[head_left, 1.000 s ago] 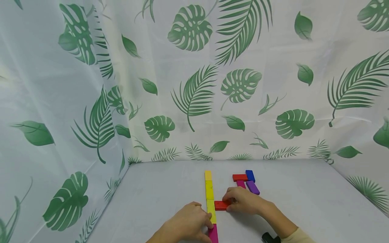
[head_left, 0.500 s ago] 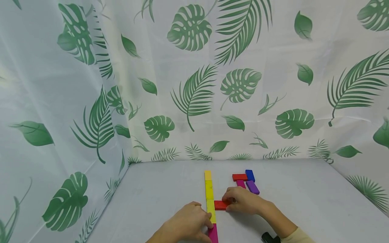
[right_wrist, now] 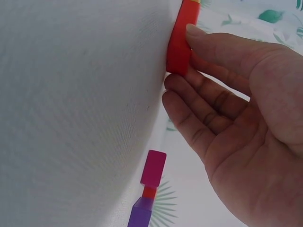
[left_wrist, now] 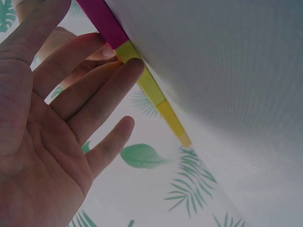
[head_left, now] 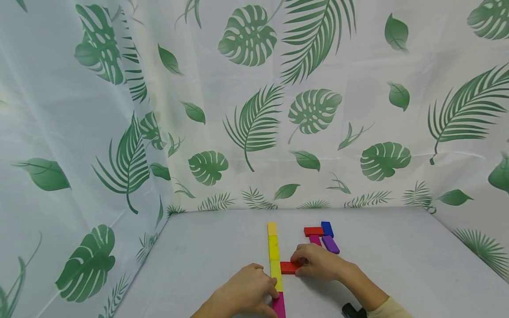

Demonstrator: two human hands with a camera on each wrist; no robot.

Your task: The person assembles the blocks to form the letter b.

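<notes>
A line of yellow blocks [head_left: 274,254] runs away from me on the grey table [head_left: 207,256], with a magenta block [head_left: 279,305] at its near end. My left hand [head_left: 271,294] lies flat beside that end. In the left wrist view its straight fingers [left_wrist: 118,71] touch the nearest yellow block [left_wrist: 127,51] and the magenta block [left_wrist: 102,19]. A red block [head_left: 288,267] lies crosswise against the right side of the yellow line. My right hand [head_left: 300,265] pinches its right end, and in the right wrist view thumb and fingers [right_wrist: 208,40] meet on the red block [right_wrist: 179,45].
Behind the right hand lies a small cluster: a red block [head_left: 313,231], a blue block [head_left: 327,229], a magenta block [head_left: 315,240] and a purple block [head_left: 331,244]. Leaf-print curtains [head_left: 254,110] close the table at the back and on both sides. A black object [head_left: 351,310] sits by my right wrist.
</notes>
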